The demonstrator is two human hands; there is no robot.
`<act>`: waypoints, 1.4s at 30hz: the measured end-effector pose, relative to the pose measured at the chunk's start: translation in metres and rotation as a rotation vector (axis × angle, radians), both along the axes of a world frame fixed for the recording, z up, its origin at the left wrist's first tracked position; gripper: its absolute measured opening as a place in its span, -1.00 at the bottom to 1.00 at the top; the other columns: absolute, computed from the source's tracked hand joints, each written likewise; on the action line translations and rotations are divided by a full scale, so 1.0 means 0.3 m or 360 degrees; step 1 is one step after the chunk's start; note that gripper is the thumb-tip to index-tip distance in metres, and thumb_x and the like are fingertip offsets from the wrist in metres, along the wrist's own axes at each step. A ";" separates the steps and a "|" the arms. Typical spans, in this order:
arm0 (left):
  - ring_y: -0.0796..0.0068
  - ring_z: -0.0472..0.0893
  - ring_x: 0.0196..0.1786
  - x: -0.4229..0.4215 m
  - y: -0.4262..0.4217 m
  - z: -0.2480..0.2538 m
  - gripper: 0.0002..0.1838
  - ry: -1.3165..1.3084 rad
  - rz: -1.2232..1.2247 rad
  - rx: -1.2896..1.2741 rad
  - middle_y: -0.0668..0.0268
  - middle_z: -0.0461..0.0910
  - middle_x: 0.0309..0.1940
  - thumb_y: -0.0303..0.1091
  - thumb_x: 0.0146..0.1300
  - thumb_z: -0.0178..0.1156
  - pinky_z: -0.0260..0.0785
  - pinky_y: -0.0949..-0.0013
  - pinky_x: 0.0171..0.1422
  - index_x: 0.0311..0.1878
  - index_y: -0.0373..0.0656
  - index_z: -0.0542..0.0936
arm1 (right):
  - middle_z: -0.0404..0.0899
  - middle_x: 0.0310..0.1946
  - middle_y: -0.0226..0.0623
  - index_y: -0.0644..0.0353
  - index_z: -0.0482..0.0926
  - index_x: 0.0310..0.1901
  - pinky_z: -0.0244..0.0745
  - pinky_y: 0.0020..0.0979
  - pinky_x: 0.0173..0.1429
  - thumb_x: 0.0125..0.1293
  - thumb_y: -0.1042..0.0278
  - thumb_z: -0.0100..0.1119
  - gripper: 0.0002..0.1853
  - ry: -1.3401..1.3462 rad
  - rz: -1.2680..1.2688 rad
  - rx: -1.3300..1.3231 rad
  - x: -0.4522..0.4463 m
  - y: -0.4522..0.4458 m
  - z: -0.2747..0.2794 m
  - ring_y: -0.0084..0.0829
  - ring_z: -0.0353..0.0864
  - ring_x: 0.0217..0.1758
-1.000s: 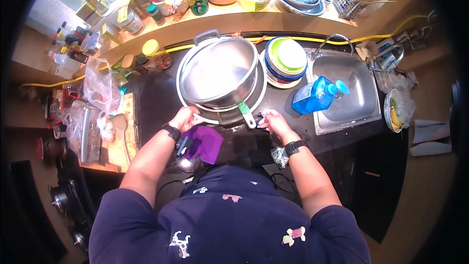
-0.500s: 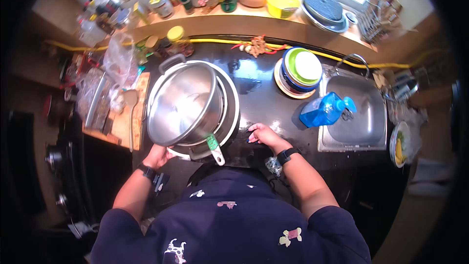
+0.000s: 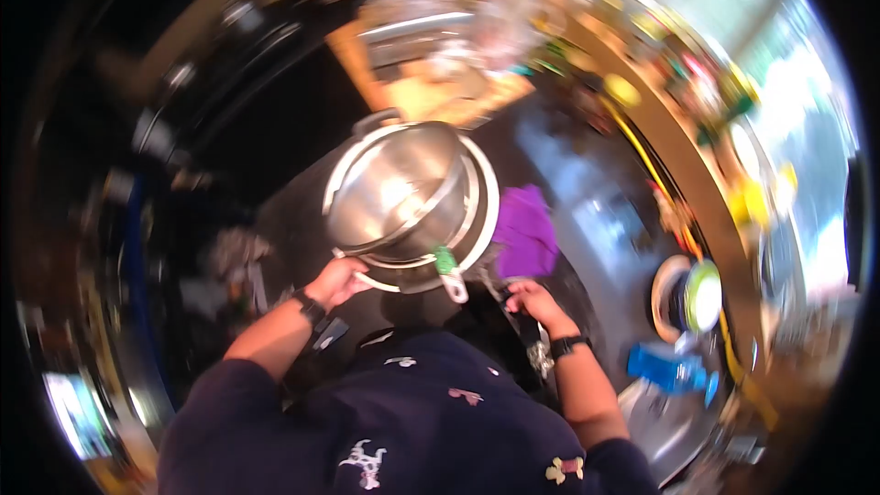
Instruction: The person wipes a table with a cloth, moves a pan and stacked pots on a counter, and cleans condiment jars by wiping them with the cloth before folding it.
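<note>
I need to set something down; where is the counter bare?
The counter looks bare between the purple cloth and the stacked plates. Crowded: the cutting board with its plastic bags, and the window ledge.

Kitchen, metal sink [image 3: 667, 426] set in dark counter [image 3: 312, 197], cutting board [image 3: 449, 96], stacked pots [image 3: 403, 192], jars along windowsill [image 3: 678, 110]

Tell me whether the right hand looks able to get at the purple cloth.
Probably yes: the purple cloth lies just beyond the right hand, nothing seems to stand between them, and the white-rimmed basin is to the left.
</note>
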State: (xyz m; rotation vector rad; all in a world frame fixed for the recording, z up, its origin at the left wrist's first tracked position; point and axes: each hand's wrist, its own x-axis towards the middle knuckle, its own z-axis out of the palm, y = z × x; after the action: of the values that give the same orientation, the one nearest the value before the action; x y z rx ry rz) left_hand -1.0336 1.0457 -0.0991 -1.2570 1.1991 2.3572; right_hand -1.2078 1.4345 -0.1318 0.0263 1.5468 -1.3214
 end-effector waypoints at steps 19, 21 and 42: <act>0.37 0.57 -0.55 1.534 -0.216 0.286 -0.71 -0.0107 0.1514 -0.0275 0.27 0.48 -0.49 -0.59 -0.02 0.10 0.61 0.20 -0.37 -0.14 -0.25 0.44 | 0.63 -0.35 -0.33 0.14 0.44 -0.04 0.38 -0.51 -0.28 0.17 0.53 -0.14 -0.69 0.0220 0.1484 0.0237 0.716 -1.150 0.006 -0.50 0.60 -0.32; 0.34 0.57 -0.56 1.662 -0.216 0.327 -0.79 -0.0137 0.1630 -0.0294 0.25 0.49 -0.56 -0.60 -0.02 0.07 0.61 0.17 -0.35 -0.23 -0.29 0.47 | 0.64 -0.35 -0.34 0.13 0.44 -0.03 0.39 -0.50 -0.26 0.19 0.52 -0.14 -0.70 0.0287 0.1591 0.0242 0.785 -1.245 0.020 -0.50 0.60 -0.29; -0.09 0.59 -0.15 2.339 -0.797 0.560 -0.71 0.0046 0.2274 -0.0573 -0.06 0.56 -0.21 -0.55 0.02 -0.06 0.57 0.32 -0.14 -0.16 -0.48 0.43 | 0.57 -0.37 -0.16 0.26 0.33 -0.01 0.56 -0.32 -0.35 0.22 0.62 -0.29 -0.68 0.0308 0.1590 0.0421 0.616 -1.614 0.023 -0.34 0.57 -0.47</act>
State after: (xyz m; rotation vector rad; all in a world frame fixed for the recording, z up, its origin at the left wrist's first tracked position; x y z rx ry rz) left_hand -0.3319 0.8066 0.0690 -2.9097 0.7731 2.9724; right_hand -1.0229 0.9503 -0.1249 -0.6426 1.5470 -0.3320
